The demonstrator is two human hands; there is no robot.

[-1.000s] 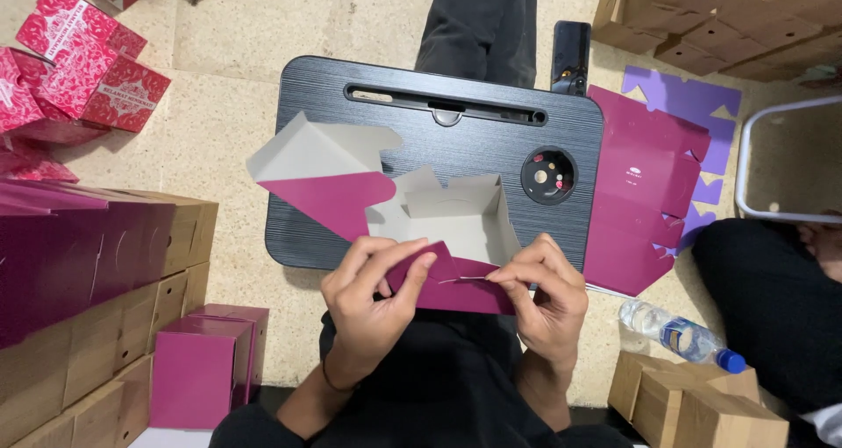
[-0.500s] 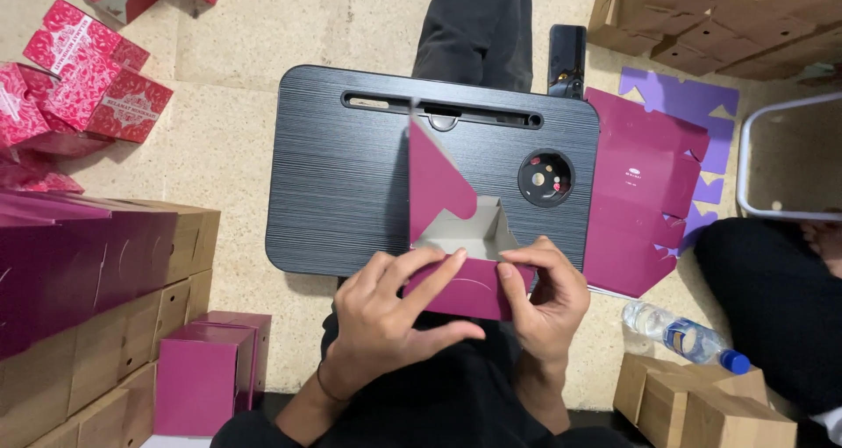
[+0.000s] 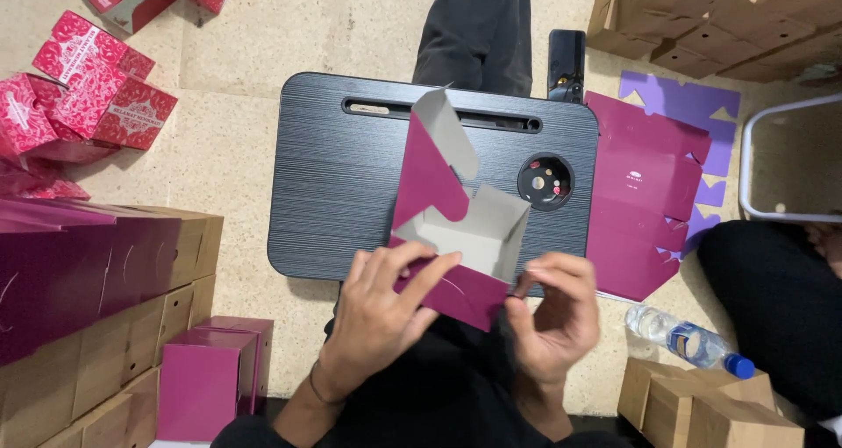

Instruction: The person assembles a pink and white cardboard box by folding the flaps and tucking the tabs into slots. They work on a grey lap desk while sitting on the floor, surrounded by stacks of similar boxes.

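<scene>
Your left hand (image 3: 379, 312) has its fingers laid across the near wall of the magenta cardboard box with a grey inside (image 3: 456, 238), thumb behind, clamping it. Beyond your fingertips the box already stands formed above the black ridged lap desk (image 3: 333, 176), but its curved lid flap is upright and unclosed. Your right hand (image 3: 553, 312) pinches the matte card's right corner, fingers curled together. Right of that hand, flat magenta blanks (image 3: 640, 194) lie unfolded.

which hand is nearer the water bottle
Right. The right hand grips the magenta box's right corner, just left of the bottle; the left hand holds the box's left side, farther away.
</scene>
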